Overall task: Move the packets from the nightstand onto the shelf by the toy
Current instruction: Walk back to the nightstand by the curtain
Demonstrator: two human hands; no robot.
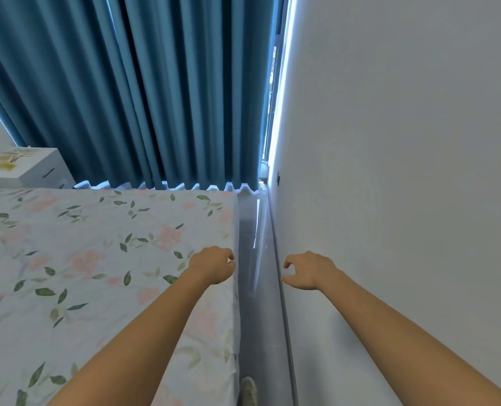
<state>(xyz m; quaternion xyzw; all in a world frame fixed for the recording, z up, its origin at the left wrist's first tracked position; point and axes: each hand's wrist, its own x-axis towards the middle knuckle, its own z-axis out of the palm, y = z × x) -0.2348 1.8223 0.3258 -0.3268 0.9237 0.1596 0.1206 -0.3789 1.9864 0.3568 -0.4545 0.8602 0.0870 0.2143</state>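
Observation:
A white nightstand (42, 168) stands at the far left, beyond the bed's far corner. On its top lie pale yellow packets (4, 162), blurred and too small to count. My left hand (214, 266) hangs over the bed's right edge, fingers loosely curled, holding nothing. My right hand (307, 269) hovers in front of the white wall, fingers loosely curled, also holding nothing. Neither the shelf nor the toy is in view.
A bed with a floral sheet (97, 259) fills the left. A narrow strip of grey floor (258, 288) runs between the bed and the white wall (404, 171). Blue curtains (140, 98) hang across the far side. A shoe (248, 391) shows on the floor below.

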